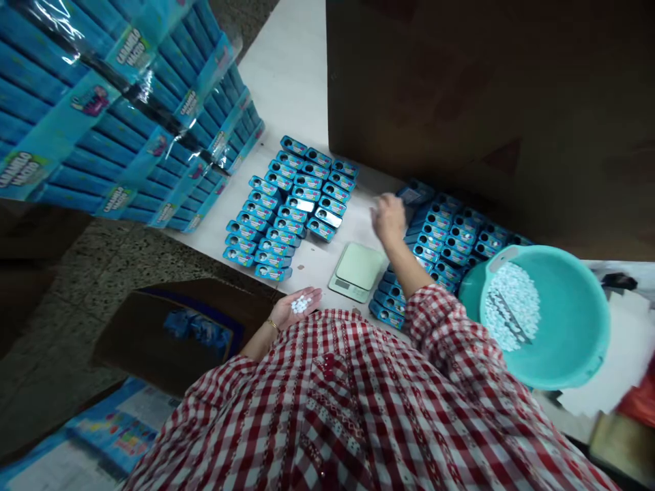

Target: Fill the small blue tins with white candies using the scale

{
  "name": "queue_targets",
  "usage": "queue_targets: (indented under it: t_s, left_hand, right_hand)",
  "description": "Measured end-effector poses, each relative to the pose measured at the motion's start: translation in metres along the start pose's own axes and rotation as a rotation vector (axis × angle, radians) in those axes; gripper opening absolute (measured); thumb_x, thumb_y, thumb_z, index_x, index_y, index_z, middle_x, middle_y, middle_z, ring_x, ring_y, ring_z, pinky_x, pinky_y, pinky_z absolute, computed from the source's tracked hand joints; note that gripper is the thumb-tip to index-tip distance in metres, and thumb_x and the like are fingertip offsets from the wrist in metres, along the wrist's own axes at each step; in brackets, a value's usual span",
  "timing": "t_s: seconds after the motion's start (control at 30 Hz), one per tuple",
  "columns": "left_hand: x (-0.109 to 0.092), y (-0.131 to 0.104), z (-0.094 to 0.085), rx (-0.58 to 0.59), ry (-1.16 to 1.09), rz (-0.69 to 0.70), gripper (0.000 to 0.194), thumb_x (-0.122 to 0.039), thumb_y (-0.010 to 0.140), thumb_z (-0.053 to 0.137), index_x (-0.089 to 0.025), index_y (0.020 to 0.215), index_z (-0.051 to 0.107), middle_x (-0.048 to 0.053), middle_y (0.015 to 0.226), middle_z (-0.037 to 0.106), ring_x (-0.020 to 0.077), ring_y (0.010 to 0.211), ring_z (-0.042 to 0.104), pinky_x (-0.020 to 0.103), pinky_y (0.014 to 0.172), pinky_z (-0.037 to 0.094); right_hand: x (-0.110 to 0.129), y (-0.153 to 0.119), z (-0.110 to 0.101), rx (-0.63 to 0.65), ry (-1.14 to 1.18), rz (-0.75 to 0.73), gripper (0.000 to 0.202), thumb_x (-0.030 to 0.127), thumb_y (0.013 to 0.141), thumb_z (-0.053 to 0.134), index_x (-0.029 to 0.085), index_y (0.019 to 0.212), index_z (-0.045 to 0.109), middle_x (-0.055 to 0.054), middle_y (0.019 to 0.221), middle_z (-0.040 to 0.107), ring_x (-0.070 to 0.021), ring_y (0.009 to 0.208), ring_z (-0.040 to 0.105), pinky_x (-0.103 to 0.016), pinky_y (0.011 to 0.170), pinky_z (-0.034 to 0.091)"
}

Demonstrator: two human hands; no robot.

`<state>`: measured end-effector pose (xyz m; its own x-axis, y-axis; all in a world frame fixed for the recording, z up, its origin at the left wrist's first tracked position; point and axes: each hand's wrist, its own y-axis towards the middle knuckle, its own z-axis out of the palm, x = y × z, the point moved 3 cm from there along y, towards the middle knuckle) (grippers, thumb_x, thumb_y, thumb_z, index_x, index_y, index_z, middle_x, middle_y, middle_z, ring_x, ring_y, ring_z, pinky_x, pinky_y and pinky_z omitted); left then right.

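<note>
In my left hand (285, 312), palm up and cupped near my shirt front, lies a small heap of white candies (301, 304). My right hand (389, 217) is above the table between two groups of small blue candy boxes; it is blurred, and I cannot make out anything in its fingers. Just below that hand sits a flat kitchen scale (357, 267), its pale plate bare. Left of the scale, blue candy boxes (291, 217) with round dark holes on top stand in rows. More blue boxes (436, 235) stand to the right, partly hidden by my forearm.
A turquoise basin (573, 314) at the right holds many white candies and a dark strip-like tool. Plastic-wrapped stacks of blue boxes (117, 129) rise at the left. A large brown carton (486, 123) walls off the back; another open carton (138, 341) is below the table edge.
</note>
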<state>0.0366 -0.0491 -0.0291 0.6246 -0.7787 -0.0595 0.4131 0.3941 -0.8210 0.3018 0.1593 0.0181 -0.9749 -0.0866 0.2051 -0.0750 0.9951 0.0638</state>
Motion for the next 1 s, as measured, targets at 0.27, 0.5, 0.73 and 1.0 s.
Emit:
queue_targets:
  t_s: [0.27, 0.5, 0.73, 1.0]
  left_hand:
    - [-0.003, 0.005, 0.007, -0.001, -0.03, 0.066, 0.027, -0.014, 0.085, 0.046, -0.011, 0.104, 0.065, 0.014, 0.104, 0.07, 0.0208, 0.098, 0.066, 0.033, 0.093, 0.048]
    - [-0.002, 0.007, 0.027, 0.032, 0.005, -0.006, 0.027, -0.013, 0.088, 0.041, -0.01, 0.091, 0.067, 0.013, 0.099, 0.071, 0.0197, 0.091, 0.068, 0.032, 0.085, 0.05]
    - [-0.001, 0.011, 0.05, 0.09, -0.022, -0.047, 0.033, -0.021, 0.092, 0.035, -0.007, 0.096, 0.065, 0.014, 0.098, 0.071, 0.0204, 0.094, 0.067, 0.034, 0.09, 0.046]
    - [0.007, -0.001, 0.041, 0.033, -0.043, -0.034, 0.042, -0.027, 0.094, 0.029, -0.007, 0.121, 0.055, 0.015, 0.096, 0.07, 0.0223, 0.09, 0.067, 0.037, 0.085, 0.048]
  right_hand:
    - [-0.122, 0.038, -0.008, 0.112, -0.284, 0.305, 0.039, 0.014, 0.085, 0.04, 0.009, 0.123, 0.049, -0.019, 0.12, 0.054, -0.0303, 0.11, 0.046, -0.045, 0.087, 0.037]
    - [-0.041, -0.036, -0.034, 0.175, -0.151, -0.089, 0.04, 0.028, 0.085, 0.049, 0.011, 0.121, 0.05, -0.018, 0.113, 0.055, -0.0298, 0.101, 0.048, -0.039, 0.079, 0.043]
    - [0.029, -0.126, -0.023, 0.343, -0.062, -0.279, 0.041, 0.029, 0.088, 0.046, 0.011, 0.125, 0.051, -0.015, 0.11, 0.059, -0.0264, 0.096, 0.051, -0.036, 0.08, 0.044]
    - [0.107, -0.166, -0.02, 0.451, 0.207, -0.475, 0.038, 0.03, 0.093, 0.042, 0.014, 0.127, 0.05, -0.016, 0.122, 0.054, -0.0246, 0.108, 0.048, -0.038, 0.091, 0.041]
